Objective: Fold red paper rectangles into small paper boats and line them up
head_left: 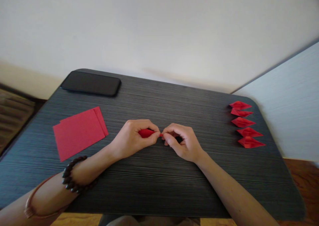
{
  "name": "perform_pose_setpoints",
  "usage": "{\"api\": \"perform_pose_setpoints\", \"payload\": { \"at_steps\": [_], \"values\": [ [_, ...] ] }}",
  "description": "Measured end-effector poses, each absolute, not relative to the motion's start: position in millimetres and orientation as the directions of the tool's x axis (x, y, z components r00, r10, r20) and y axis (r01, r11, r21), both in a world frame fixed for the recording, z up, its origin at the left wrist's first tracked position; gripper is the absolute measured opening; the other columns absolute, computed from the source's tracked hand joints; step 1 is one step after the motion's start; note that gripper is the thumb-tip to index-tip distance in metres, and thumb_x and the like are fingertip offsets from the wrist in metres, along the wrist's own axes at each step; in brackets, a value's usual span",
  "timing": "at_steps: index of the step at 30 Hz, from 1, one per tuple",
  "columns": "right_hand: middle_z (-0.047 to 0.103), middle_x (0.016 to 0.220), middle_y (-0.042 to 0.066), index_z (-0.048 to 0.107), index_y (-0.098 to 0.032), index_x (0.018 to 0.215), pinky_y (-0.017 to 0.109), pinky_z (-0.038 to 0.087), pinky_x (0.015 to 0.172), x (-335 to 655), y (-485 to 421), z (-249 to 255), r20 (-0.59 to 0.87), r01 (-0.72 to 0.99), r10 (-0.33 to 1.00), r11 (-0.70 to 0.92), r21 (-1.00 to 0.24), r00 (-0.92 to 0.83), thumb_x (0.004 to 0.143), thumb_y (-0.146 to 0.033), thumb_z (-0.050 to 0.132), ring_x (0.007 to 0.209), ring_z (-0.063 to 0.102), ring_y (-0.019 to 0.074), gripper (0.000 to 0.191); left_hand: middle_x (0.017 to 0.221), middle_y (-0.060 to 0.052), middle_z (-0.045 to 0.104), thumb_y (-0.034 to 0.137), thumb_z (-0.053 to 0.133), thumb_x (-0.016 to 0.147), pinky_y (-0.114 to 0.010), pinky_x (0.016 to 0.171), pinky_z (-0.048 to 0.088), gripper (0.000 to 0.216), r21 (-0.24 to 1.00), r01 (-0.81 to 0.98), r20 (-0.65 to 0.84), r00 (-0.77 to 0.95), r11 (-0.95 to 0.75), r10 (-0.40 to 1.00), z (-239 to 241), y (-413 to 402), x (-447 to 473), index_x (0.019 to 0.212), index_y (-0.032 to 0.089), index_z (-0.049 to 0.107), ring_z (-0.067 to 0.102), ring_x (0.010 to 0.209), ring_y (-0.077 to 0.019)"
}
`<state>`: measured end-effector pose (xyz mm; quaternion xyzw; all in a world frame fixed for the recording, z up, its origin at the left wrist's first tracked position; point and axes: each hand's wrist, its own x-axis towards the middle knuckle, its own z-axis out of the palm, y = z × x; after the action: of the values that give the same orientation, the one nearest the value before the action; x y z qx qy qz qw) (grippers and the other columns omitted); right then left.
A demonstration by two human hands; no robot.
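Note:
Between my two hands, over the middle of the dark table (154, 179), is a small folded piece of red paper (146, 133). My left hand (136, 134) is closed round its wider part, thumb against fingers. The thumb and forefinger of my right hand (183, 139) pinch the narrow end at the right. My fingers hide most of the paper, so its full shape cannot be made out. Left of my left hand lie flat red paper sheets (79, 131), slightly fanned. At the right stand several folded red paper pieces (246, 122) with pointed ends, lined up in a column.
A black phone (91, 83) lies near the table's back left corner. The pale wall (159, 37) rises behind the table, and a light panel (286, 110) stands along its right side. A dark bead bracelet (72, 174) circles my left wrist.

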<state>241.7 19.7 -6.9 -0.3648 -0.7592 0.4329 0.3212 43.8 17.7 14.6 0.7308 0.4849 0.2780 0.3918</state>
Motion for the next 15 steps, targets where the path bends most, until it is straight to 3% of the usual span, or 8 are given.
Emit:
{"api": "perform_pose_setpoints", "payload": {
  "at_steps": [7,10,15],
  "values": [
    [0.059,0.066,-0.001,0.058,-0.018,0.074,0.021,0.044,0.052,239.9,20.0,-7.3,0.19,0.295,0.848,0.37,-0.881,-0.495,0.083,-0.02,0.054,0.055,0.054,0.0086,0.01,0.079,0.001,0.071,0.026,0.059,0.081,-0.022,0.07,0.047,0.013,0.845,0.497,-0.017,0.393,-0.197,0.92,14.9,17.7,45.3,0.079,0.019,0.07,0.064,0.073,-0.0136],
    [0.056,0.062,-0.002,0.055,-0.019,0.069,0.022,0.042,0.051,242.6,20.4,-8.7,0.239,0.312,0.883,0.379,-0.871,-0.405,0.081,-0.018,0.053,0.053,0.051,0.0088,0.012,0.082,0.0,0.071,0.031,0.058,0.083,-0.022,0.068,0.049,0.017,0.863,0.482,-0.046,0.375,-0.152,0.926,13.0,17.9,44.0,0.086,0.018,0.069,0.064,0.074,-0.014],
    [0.052,0.059,-0.002,0.051,-0.02,0.068,0.025,0.04,0.052,247.1,20.6,-10.4,0.287,0.375,0.945,0.327,-0.868,-0.16,0.084,-0.019,0.048,0.052,0.047,0.0098,0.017,0.071,0.001,0.066,0.037,0.063,0.081,-0.018,0.046,0.046,0.03,0.944,0.328,-0.15,0.323,0.038,0.934,7.8,21.1,39.4,0.102,0.016,0.058,0.059,0.056,-0.0101]
  ]
}}
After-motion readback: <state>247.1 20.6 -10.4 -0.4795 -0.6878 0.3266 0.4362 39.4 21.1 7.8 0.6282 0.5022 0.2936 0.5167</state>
